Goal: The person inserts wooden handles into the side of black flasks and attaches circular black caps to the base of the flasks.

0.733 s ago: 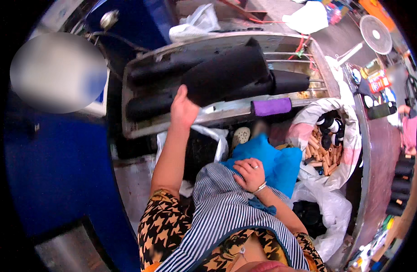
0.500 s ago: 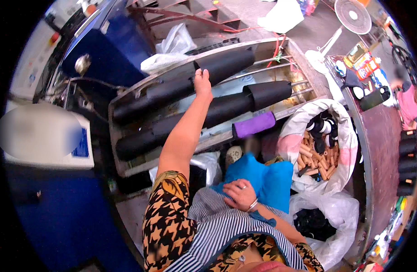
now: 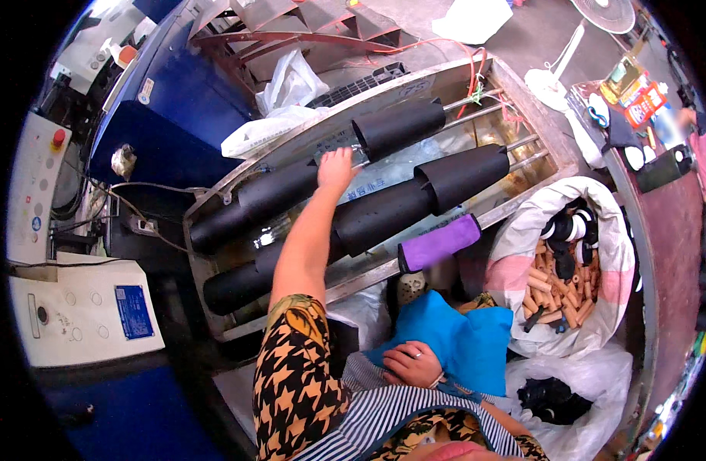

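Two rows of black sleeve-like tubes lie lengthwise in a long trough (image 3: 522, 100) on metal rods. My left hand (image 3: 336, 169) reaches to the far row, its fingers curled in the gap between the left black tube (image 3: 261, 196) and the right black tube (image 3: 399, 129). What the fingers close on is hidden. The near row has overlapping black tubes (image 3: 383, 211) below my left hand. My right hand (image 3: 413, 363) lies on my lap against blue cloth (image 3: 460, 326), fingers loosely extended and holding nothing.
A purple pad (image 3: 443, 243) sits on the trough's near edge. To the right stand a white sack (image 3: 610, 253) of brown cylinders and a plastic bag (image 3: 598, 376) with black pieces. A machine panel (image 3: 92, 315) is at left, a fan (image 3: 548, 88) far right.
A gap has opened between the two far-row tubes where my left hand is. My left hand has shifted slightly down and left in the picture. The whole view has shifted too.
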`<action>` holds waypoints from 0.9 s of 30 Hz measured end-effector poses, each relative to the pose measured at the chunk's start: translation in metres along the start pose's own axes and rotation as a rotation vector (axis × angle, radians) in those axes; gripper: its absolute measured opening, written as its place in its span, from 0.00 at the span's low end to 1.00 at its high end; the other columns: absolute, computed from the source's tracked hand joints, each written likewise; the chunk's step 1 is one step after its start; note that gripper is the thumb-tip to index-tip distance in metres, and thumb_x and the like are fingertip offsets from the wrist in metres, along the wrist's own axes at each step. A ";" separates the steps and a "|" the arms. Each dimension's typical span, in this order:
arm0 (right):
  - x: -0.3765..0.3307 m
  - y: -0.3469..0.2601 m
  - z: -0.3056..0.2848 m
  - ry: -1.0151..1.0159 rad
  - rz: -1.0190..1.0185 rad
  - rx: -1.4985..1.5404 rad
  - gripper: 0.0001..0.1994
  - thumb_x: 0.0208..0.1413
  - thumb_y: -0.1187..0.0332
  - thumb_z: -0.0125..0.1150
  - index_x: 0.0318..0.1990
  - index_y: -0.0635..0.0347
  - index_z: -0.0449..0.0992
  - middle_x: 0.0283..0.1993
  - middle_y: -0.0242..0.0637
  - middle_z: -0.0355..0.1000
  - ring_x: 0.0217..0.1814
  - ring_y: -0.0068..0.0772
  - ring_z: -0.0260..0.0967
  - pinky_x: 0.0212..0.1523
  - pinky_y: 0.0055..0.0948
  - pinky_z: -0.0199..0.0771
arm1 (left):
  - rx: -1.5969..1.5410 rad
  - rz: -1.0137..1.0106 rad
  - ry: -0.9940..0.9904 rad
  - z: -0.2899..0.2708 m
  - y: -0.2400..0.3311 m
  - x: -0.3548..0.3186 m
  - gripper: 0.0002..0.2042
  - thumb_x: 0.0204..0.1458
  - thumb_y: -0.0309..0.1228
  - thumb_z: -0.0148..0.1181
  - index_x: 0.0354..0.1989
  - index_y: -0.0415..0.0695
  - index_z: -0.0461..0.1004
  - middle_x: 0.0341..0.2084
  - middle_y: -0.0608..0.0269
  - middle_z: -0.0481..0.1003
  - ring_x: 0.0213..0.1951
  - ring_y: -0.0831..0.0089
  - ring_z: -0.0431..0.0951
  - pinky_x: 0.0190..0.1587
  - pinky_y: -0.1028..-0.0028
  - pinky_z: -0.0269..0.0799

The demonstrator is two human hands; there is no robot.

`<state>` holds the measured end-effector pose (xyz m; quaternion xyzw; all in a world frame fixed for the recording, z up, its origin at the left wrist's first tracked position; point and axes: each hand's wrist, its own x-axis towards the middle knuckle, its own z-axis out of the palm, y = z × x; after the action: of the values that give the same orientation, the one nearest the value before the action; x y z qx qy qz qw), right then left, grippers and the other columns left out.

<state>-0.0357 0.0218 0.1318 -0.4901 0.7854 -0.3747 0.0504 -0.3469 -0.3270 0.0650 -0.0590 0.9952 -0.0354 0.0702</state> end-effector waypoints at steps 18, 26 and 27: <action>-0.011 -0.030 -0.002 0.063 -0.027 0.005 0.11 0.46 0.59 0.64 0.35 0.52 0.76 0.41 0.27 0.75 0.49 0.33 0.69 0.55 0.39 0.64 | 0.251 -0.113 0.577 -0.282 -0.127 -0.171 0.22 0.46 0.40 0.67 0.51 0.53 0.76 0.39 0.61 0.76 0.45 0.58 0.73 0.47 0.62 0.71; -0.044 -0.026 -0.006 0.096 -0.003 -0.013 0.12 0.48 0.60 0.63 0.40 0.51 0.77 0.45 0.28 0.74 0.53 0.34 0.67 0.58 0.40 0.63 | 0.147 -0.148 0.514 -0.261 0.016 -0.326 0.22 0.47 0.37 0.66 0.53 0.51 0.73 0.43 0.60 0.72 0.48 0.56 0.70 0.48 0.59 0.68; -0.047 -0.024 -0.008 0.089 0.001 -0.007 0.12 0.48 0.61 0.63 0.40 0.51 0.76 0.46 0.28 0.74 0.53 0.34 0.67 0.58 0.40 0.63 | 0.125 -0.117 0.488 -0.233 0.028 -0.337 0.23 0.47 0.36 0.66 0.54 0.51 0.72 0.43 0.60 0.71 0.48 0.56 0.70 0.47 0.58 0.67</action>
<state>0.0026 0.0582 0.1392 -0.4728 0.7885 -0.3931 0.0137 -0.0521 -0.2436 0.3388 -0.1017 0.9734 -0.1140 -0.1709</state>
